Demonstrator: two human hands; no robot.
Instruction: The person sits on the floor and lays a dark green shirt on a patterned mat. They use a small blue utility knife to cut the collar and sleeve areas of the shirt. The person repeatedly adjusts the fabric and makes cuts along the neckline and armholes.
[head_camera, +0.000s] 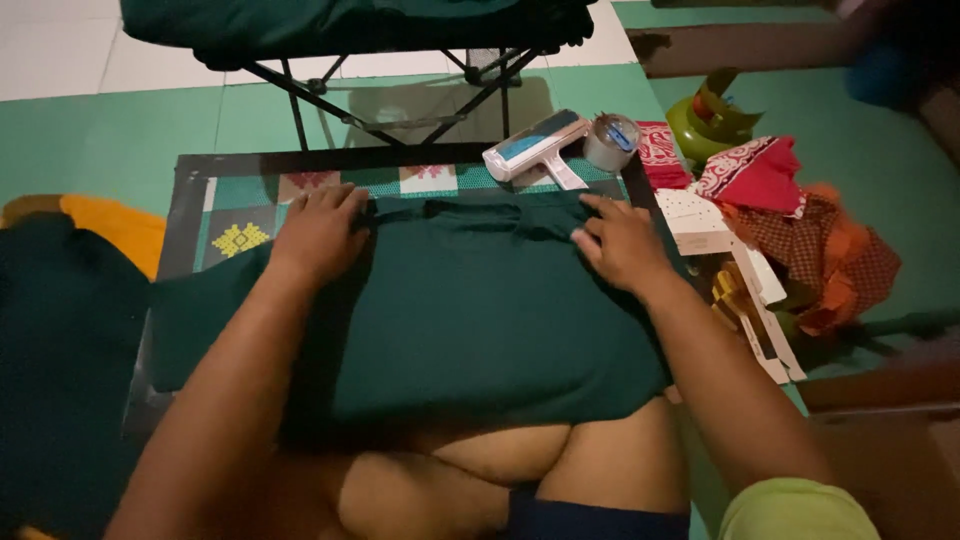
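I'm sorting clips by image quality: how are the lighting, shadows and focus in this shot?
Head view: dim, greenish light; the dark green folded cloth loses fold detail in shadow; left hand and right hand are soft but readable; the folding chair frame casts a shadow on the floor; the top right corner is blurred and dark.

folding stand (400, 90) cut off by top edge, patterned board (250, 215) mostly hidden under dark green cloth (480, 310)

Lint roller (535, 147), tape roll (611, 141), folding chair (350, 40) behind, red patterned cloths (790, 215) at right, yellow cloth (110, 225) at left
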